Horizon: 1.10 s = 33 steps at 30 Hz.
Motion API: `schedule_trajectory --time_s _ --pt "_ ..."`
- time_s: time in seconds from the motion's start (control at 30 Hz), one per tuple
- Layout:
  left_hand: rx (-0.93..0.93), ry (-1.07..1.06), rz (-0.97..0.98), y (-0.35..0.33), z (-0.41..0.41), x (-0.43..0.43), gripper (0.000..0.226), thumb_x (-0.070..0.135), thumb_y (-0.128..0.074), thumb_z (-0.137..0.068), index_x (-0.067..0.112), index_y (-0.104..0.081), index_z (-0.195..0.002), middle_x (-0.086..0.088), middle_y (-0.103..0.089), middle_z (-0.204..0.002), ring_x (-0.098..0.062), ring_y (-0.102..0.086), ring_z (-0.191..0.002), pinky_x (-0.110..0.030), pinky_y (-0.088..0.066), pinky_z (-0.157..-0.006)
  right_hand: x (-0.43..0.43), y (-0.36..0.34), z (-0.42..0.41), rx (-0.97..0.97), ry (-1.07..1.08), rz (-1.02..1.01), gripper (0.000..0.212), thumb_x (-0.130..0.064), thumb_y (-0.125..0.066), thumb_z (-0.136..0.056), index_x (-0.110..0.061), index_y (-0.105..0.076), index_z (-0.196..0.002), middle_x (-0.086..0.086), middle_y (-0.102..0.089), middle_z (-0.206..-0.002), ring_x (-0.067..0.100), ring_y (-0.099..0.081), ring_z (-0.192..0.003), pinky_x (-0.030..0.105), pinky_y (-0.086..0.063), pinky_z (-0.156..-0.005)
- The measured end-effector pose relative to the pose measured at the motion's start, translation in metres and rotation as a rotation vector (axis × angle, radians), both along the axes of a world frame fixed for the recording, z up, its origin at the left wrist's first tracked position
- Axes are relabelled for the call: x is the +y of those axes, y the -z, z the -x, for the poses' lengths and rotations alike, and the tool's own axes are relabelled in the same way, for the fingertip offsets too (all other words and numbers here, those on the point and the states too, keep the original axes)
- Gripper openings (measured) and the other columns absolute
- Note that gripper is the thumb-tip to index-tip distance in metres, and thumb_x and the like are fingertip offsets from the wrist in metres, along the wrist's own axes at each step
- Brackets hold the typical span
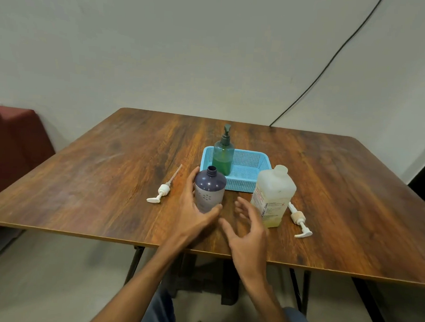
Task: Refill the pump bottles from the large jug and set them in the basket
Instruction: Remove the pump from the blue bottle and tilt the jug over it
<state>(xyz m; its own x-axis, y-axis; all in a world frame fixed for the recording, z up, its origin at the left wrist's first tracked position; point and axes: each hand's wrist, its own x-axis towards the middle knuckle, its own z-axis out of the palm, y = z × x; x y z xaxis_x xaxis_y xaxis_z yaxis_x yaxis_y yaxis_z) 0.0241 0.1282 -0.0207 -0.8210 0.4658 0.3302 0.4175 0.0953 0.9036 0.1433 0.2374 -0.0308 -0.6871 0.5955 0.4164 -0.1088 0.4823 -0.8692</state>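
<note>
Two hands of mine work near the front edge: my left hand [193,209] grips the dark purple round plastic bottle [209,188], thumb curled across its lower front and fingers wrapped round its far left side. That bottle stands upright, neck uncapped, on the brown wood-grain table [81,177]. My right hand [249,227] holds nothing; its fingers are spread wide and loosely bent, hovering between the purple bottle and the large translucent white plastic jug [272,197], whether touching the jug I cannot tell. The jug stands upright, uncapped, with yellowish liquid at its bottom. Just behind both sits the light blue perforated plastic basket [245,180], with the green translucent pump bottle [223,156], dark pump on, standing in its left end. One white pump head with its tube [163,190] lies left of the purple bottle; another white pump with a beige collar [298,219] lies just right of the jug. Behind, a black cable [337,56] runs down the pale wall.
</note>
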Motion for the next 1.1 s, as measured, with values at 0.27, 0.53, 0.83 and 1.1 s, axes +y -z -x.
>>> schedule_trajectory --time_s 0.27,0.53,0.83,1.1 --pt "-0.009 -0.110 -0.152 0.009 -0.002 0.015 0.095 0.048 -0.089 -0.069 0.038 -0.035 -0.147 0.008 -0.048 -0.150 -0.004 -0.050 -0.134 -0.019 -0.046 -0.107 0.036 -0.021 -0.021 0.221 0.416 -0.068 0.062 -0.024 -0.087 -0.074 -0.009 -0.052 -0.123 0.000 -0.049 -0.123 0.008 -0.051 -0.108 0.011 -0.051 -0.074" --pt "0.025 -0.101 -0.172 0.012 -0.001 0.016 0.093 0.028 -0.088 -0.075 0.019 -0.035 -0.150 0.004 -0.047 -0.150 -0.005 -0.049 -0.136 -0.027 -0.046 -0.111 0.065 -0.014 -0.001 0.037 0.294 0.019 0.105 -0.036 -0.091 -0.066 -0.027 -0.027 -0.149 -0.016 -0.038 -0.139 0.000 -0.041 -0.122 0.006 -0.040 -0.078" --pt "0.040 -0.103 -0.165 0.013 0.000 0.016 0.093 0.023 -0.089 -0.076 0.023 -0.034 -0.152 0.008 -0.047 -0.149 -0.007 -0.049 -0.136 -0.042 -0.047 -0.112 0.077 -0.012 0.008 -0.025 0.211 0.031 0.084 -0.036 -0.089 -0.067 -0.030 -0.045 -0.139 -0.023 -0.057 -0.115 0.002 -0.061 -0.105 0.015 -0.052 -0.072" --pt "0.049 -0.105 -0.162 0.011 -0.002 0.016 0.092 0.032 -0.087 -0.076 0.033 -0.032 -0.150 0.030 -0.043 -0.141 0.002 -0.048 -0.133 -0.028 -0.047 -0.110 0.083 -0.056 0.014 -0.159 0.204 -0.382 0.075 -0.044 -0.089 -0.064 -0.026 -0.051 -0.126 -0.006 -0.064 -0.111 0.014 -0.063 -0.096 0.031 -0.058 -0.069"
